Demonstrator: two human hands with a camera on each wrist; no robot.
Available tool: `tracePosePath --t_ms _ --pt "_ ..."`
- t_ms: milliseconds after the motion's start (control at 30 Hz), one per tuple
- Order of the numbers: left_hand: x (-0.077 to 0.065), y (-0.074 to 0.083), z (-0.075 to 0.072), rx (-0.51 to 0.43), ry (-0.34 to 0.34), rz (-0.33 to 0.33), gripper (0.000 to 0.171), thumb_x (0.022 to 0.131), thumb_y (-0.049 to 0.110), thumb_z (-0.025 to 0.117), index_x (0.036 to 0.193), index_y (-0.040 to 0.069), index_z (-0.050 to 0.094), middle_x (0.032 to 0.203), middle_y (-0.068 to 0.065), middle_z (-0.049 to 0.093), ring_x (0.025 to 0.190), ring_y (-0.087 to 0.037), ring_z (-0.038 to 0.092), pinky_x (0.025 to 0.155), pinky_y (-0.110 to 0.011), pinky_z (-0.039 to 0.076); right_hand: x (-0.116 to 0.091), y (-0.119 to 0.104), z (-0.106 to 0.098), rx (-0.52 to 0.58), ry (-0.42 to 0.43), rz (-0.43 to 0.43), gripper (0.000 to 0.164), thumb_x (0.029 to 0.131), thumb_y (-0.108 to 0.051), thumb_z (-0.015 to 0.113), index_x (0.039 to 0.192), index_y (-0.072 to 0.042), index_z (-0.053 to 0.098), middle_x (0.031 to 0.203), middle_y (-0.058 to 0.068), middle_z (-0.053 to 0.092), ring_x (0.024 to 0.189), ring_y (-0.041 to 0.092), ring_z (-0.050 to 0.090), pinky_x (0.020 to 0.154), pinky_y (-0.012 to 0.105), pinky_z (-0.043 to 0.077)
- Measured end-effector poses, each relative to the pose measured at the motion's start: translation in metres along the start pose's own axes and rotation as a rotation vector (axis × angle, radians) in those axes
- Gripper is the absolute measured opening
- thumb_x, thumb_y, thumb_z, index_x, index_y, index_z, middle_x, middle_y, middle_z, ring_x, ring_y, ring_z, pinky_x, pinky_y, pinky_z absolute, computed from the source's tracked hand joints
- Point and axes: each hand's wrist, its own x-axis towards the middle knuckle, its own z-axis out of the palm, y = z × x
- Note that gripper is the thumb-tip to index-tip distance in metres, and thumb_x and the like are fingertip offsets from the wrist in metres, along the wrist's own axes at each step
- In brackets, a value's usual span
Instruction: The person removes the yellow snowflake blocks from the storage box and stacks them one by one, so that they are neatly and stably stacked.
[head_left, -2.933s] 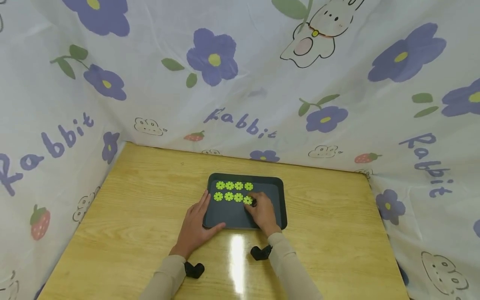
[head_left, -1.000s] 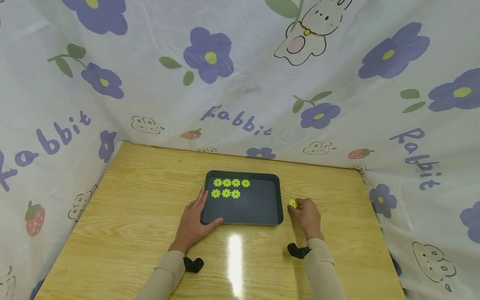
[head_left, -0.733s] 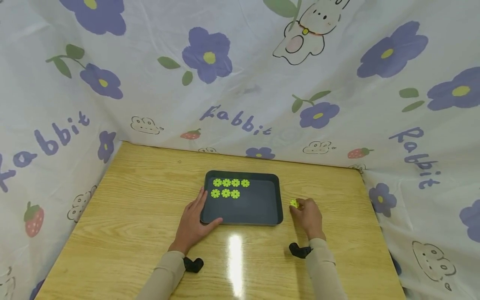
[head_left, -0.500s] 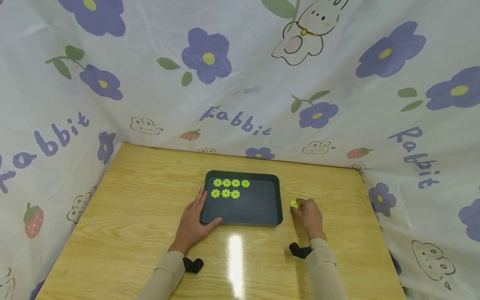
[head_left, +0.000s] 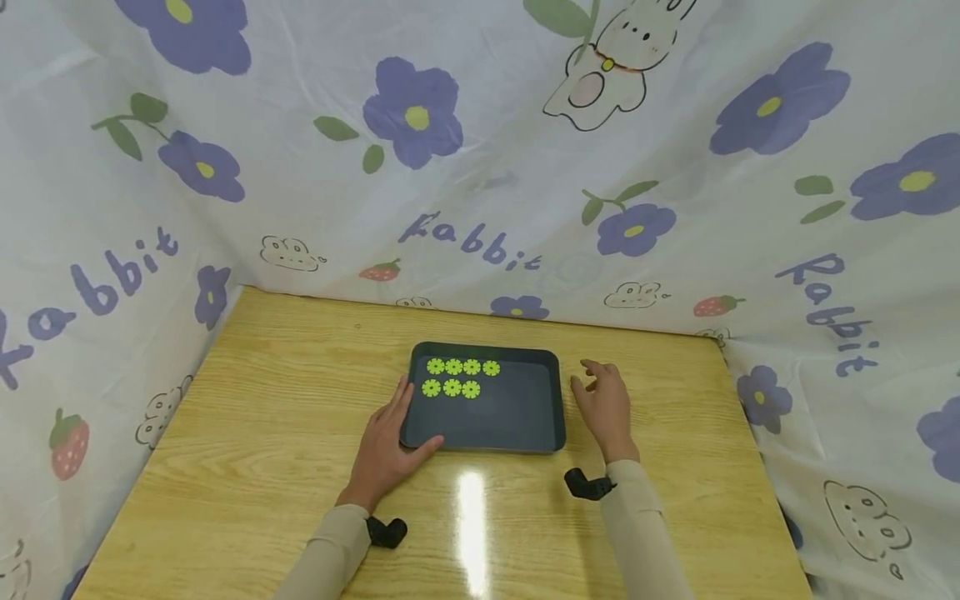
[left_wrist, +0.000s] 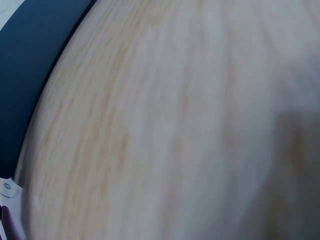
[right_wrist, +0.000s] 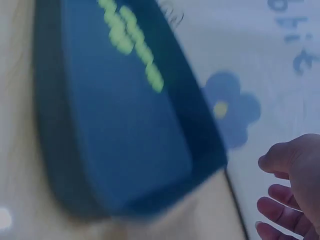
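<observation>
A dark rectangular tray (head_left: 502, 421) lies on the table, bearing two rows of yellow-green notched plastic discs (head_left: 471, 389) toward its back left. My left hand (head_left: 384, 454) rests against the tray's left side, fingers extended along the edge and thumb by the front rim. Just right of the tray is my right hand (head_left: 606, 408), its thumb and fingertips apart with nothing visible between them. The right wrist view shows that hand's curved fingers (right_wrist: 280, 212) beyond the tray's near end. Only the tray's outer wall (left_wrist: 30, 65) shows in the left wrist view.
The wooden table (head_left: 300, 358) carries the tray near its middle. A white curtain (head_left: 315, 183) printed with flowers and rabbits encloses the back and both sides. Black wrist cameras (head_left: 387, 532) sit by the sleeves.
My right hand took a disc from the second row out to the tray's right. It has since spread its fingers and shifted away and slightly left; that disc is out of sight. The left hand stays.
</observation>
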Motion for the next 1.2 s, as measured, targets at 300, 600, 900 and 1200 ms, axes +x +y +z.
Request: tracePosePath --t_ms 300,600,900,1200 --pt "0.000 0.000 -0.002 0.002 0.006 0.004 0.100 0.092 0.060 0.070 0.167 0.016 0.022 0.174 0.002 0.013 0.151 -0.031 0.034 0.122 -0.056 0.029 0.023 -0.047 0.032 0.022 -0.115 -0.098 0.030 0.100 -0.014 0.071 0.126 0.002 0.072 0.116 0.020 0.067 0.092 0.031 0.066 0.075 0.047 0.059" --pt "-0.002 0.000 -0.002 0.004 0.021 0.041 0.099 0.092 0.059 0.071 0.167 0.014 0.023 0.173 -0.002 0.016 0.149 -0.034 0.037 0.119 -0.058 0.032 0.032 -0.062 0.079 -0.106 -0.345 -0.130 0.039 0.099 -0.017 0.073 0.132 0.003 0.068 0.133 0.021 0.064 0.106 0.034 0.069 0.086 0.048 0.060" --pt "-0.005 0.001 0.000 -0.004 0.009 0.028 0.099 0.093 0.059 0.071 0.167 0.016 0.022 0.173 0.001 0.014 0.149 -0.033 0.037 0.119 -0.059 0.032 0.031 -0.061 0.099 -0.310 -0.400 -0.214 0.039 0.101 -0.020 0.070 0.135 0.000 0.067 0.131 0.023 0.058 0.114 0.037 0.062 0.087 0.050 0.060" --pt "-0.003 0.000 -0.001 0.001 0.026 0.033 0.099 0.092 0.058 0.072 0.167 0.017 0.022 0.173 0.001 0.016 0.148 -0.034 0.039 0.119 -0.059 0.032 0.033 -0.055 0.098 -0.274 -0.367 -0.182 0.046 0.097 -0.022 0.077 0.136 -0.001 0.066 0.126 0.020 0.060 0.100 0.031 0.068 0.082 0.046 0.061"
